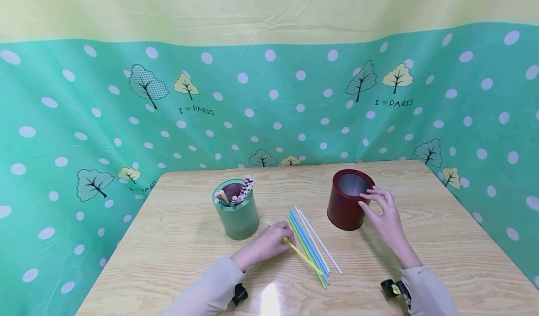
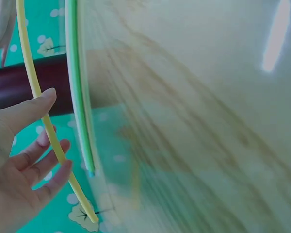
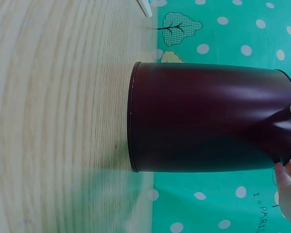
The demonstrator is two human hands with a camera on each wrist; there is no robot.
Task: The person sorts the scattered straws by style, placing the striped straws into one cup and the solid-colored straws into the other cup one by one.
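My left hand [image 1: 275,241] pinches a thin yellow straw-like stick [image 1: 304,256] between thumb and fingers, just above the table. In the left wrist view the yellow stick [image 2: 33,77] slants past the thumb, across the fingers. Beside that hand lie green [image 1: 309,255], blue [image 1: 309,236] and white [image 1: 318,239] sticks, side by side. My right hand [image 1: 386,218] touches a dark red cylindrical can [image 1: 347,208] near its top rim with its fingertips. The can stands upright with its mouth uncovered. In the right wrist view only the fingertips and part of the hand show, at the can's rim.
A green can [image 1: 240,220] stands left of the sticks, holding several striped straws [image 1: 247,185]. The wooden table [image 1: 177,241] ends at a green dotted curtain [image 1: 236,87] behind. Each wrist wears a dark camera strap.
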